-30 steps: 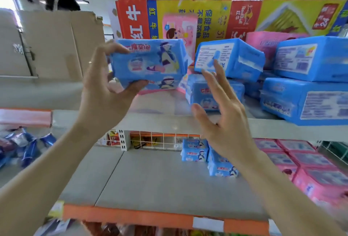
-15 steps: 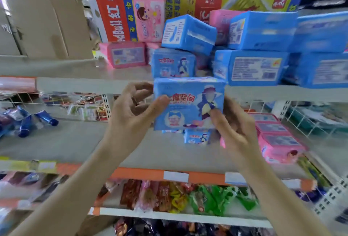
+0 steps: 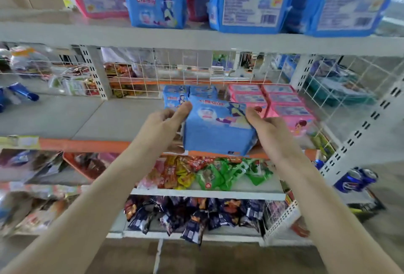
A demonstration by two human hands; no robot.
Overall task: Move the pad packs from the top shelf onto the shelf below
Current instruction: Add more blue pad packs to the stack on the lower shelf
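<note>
Pad pack [image 3: 216, 129] (blue) pinched between left hand [image 3: 161, 125] and right hand [image 3: 271, 129] fingers [image 3: 184, 109], seemingly above lower shelf [image 3: 122, 118].

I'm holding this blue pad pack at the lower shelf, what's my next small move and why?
Probably ease the blue pad pack forward and set it on the lower shelf, just before the standing blue packs. Your left hand and right hand grip its sides over the shelf's front edge, and pink packs fill the space to its right.
</note>
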